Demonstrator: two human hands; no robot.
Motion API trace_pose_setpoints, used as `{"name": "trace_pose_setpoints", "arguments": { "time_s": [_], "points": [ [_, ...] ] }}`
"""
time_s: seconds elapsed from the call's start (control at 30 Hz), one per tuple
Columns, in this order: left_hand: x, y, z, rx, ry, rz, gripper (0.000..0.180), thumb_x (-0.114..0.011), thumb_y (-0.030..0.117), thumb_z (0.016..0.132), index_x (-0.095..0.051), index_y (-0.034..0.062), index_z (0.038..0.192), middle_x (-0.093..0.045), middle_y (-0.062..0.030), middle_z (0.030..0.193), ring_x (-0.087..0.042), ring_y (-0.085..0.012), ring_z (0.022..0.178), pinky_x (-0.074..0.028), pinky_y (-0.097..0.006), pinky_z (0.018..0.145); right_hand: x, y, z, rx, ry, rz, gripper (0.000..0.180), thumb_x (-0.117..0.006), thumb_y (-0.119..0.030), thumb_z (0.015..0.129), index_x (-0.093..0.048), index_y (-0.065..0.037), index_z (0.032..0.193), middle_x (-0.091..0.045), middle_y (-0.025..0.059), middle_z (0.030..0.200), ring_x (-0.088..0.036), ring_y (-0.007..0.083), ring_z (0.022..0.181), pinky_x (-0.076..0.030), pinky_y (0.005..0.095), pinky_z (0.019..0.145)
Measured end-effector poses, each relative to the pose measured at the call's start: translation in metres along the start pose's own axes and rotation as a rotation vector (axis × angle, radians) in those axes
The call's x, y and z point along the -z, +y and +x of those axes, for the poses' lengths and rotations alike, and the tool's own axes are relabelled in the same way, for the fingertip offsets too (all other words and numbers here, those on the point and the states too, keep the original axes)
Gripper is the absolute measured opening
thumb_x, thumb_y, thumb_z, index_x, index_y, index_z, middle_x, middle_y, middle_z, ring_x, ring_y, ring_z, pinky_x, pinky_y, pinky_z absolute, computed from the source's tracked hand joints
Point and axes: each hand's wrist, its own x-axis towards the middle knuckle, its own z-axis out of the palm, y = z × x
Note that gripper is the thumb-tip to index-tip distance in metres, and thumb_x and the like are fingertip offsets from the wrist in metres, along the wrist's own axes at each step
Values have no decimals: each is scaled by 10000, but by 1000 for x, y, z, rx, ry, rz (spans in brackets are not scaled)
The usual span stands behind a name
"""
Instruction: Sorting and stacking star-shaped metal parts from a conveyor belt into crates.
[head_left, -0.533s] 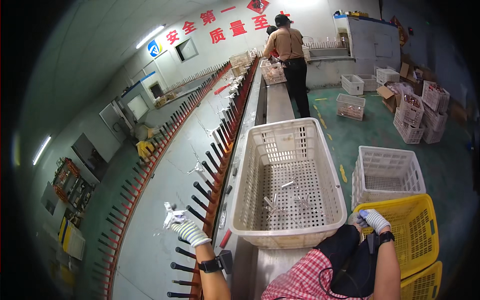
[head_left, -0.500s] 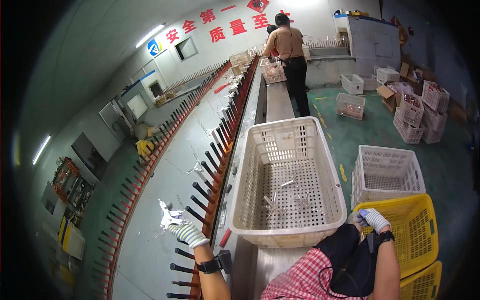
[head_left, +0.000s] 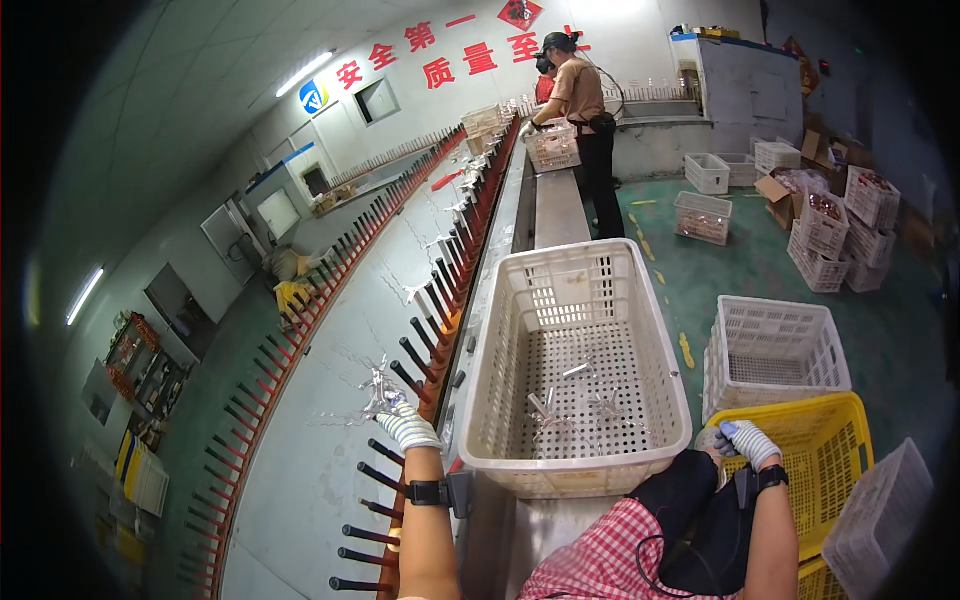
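Note:
My left hand [head_left: 408,424], in a striped glove, reaches over the conveyor at the left. Its fingers close on a shiny silver branched piece [head_left: 380,388] with thin wavy wires trailing from it. My right hand [head_left: 748,443], also in a striped glove, rests by my lap beside a yellow basket [head_left: 835,455]. Its fingers are curled, and whether they hold anything is hidden. A large white perforated basket [head_left: 577,464] stands before me. A few silver pieces and clear tubes [head_left: 606,404] lie on its bottom.
Dark-tipped posts [head_left: 405,353] line the conveyor [head_left: 290,490] on both sides. White crates [head_left: 778,305] stand on the green floor at the right, and another white crate [head_left: 885,515] tilts at the lower right. Two people [head_left: 580,90] work at the far end beside a white basket [head_left: 552,148].
My left hand has moved forward and right, from a whiter branched piece to the silver one. A white crate has come into view at lower right. The far person has turned toward the basket.

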Motion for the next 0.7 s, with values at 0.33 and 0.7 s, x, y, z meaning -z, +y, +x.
{"name": "trace_pose_setpoints", "arguments": {
  "time_s": [0.33, 0.7],
  "points": [
    [9, 96, -28, -246, -149, 75, 243, -402, 97, 892, -552, -3, 1054, -595, -102, 991, -545, -214, 850, -431, -311, 776, 7, -2, 1, -9, 28, -60, 340, -440, -297, 892, -593, -6, 803, -620, 87, 700, -563, 160, 550, -487, 278, 565],
    [-17, 59, -43, -292, -765, 276, 718, -641, 269, 777, -277, -48, 1309, -362, -230, 1304, -401, -310, 1177, -321, -324, 985, -8, -10, 0, -8, -21, -53, 318, -445, -277, 882, -596, -5, 818, -625, 94, 713, -586, 168, 575, -492, 272, 558]
  ]
}}
